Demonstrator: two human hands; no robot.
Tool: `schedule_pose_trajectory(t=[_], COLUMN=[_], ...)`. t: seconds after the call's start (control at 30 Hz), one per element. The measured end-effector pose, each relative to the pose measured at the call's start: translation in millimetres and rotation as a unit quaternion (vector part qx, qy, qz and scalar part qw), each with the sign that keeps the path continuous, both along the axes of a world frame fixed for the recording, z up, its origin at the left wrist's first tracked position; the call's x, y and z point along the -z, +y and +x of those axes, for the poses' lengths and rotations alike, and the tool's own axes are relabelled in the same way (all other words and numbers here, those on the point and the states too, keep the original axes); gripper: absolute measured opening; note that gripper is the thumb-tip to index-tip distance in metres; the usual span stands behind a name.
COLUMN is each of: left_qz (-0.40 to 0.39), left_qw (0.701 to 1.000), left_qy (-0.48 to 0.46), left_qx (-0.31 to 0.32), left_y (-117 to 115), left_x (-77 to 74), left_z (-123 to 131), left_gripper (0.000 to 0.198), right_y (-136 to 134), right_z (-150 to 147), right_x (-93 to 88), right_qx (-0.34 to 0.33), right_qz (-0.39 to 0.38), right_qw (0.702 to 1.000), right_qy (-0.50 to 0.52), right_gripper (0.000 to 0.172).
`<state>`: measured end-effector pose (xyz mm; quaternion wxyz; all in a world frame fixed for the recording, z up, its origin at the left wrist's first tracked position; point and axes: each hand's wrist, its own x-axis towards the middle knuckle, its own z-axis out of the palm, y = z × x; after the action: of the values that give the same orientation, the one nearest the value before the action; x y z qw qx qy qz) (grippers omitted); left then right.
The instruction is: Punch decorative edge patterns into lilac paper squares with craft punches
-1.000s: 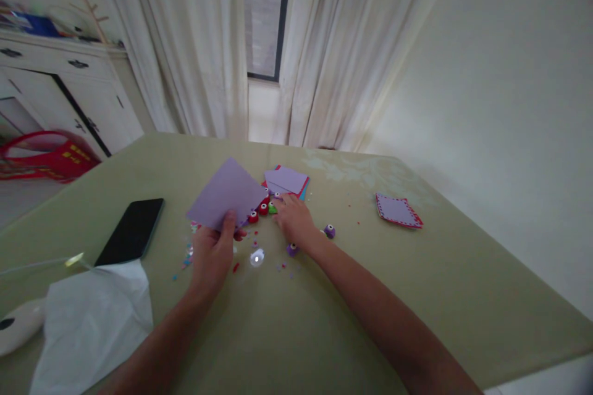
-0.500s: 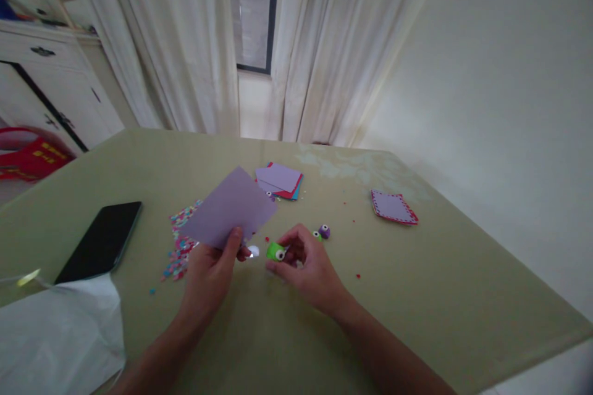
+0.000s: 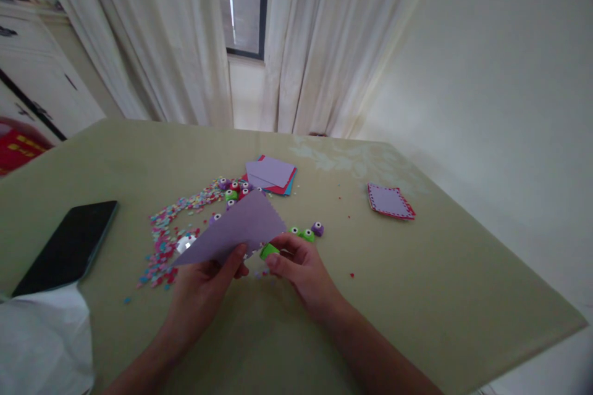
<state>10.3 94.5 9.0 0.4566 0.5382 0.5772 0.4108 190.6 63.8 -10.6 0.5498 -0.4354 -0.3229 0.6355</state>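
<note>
A plain purple paper card [image 3: 245,222] is pinched between the thumb and fingers of my left hand [image 3: 204,293], tilted above the table. My right hand [image 3: 308,268] grips a small green craft punch [image 3: 269,252] right at the card's lower right edge. Whether the paper sits inside the punch is hard to see. Just beyond my right hand stand two green punches [image 3: 307,235] with eyes and a purple punch [image 3: 317,229]. Behind the card, several more eyed punches [image 3: 231,195] in purple, red and green cluster together, partly hidden by it.
Colourful paper confetti [image 3: 162,247] is strewn left of my left hand. A stack of coloured cards [image 3: 277,173] lies farther back, and edge-decorated cards [image 3: 390,202] lie at the right. On the left are a black phone [image 3: 69,244] and a crumpled white sheet [image 3: 44,339].
My right hand has brought the green punch up against the card's edge, where before a gap separated them. The card has tilted and dropped slightly. The view has shifted a little right.
</note>
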Motion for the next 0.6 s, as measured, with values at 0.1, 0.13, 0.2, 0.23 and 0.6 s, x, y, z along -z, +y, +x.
schedule_pose_trajectory(t=[0.1,0.13,0.2,0.23,0.6], left_qz=[0.01,0.016,0.026,0.026,0.031], left_qw=[1.0,1.0,0.999,0.999,0.998], left_qy=[0.004,0.005,0.009,0.012,0.037], left_qx=[0.008,0.012,0.017,0.02,0.047], left_y=[-0.2,-0.5,-1.1,-1.4,-2.3], left_x=[0.7,0.7,1.2,2.1,22.9], left_z=[0.0,-0.2,-1.0,-1.6,-4.1], left_gripper=[0.036,0.036,0.035,0.035,0.033], right_y=[0.9,1.4,2.4,2.7,3.3], right_z=[0.3,0.7,1.9,2.8,10.1], right_x=[1.6,2.4,3.4,3.4,-12.5], right_qx=[0.004,0.007,0.009,0.005,-0.03], right_qz=[0.009,0.01,0.013,0.017,0.043], right_qw=[1.0,1.0,1.0,0.999,0.997], right_qy=[-0.001,-0.005,-0.023,-0.034,-0.049], right_gripper=[0.046,0.046,0.046,0.044,0.036])
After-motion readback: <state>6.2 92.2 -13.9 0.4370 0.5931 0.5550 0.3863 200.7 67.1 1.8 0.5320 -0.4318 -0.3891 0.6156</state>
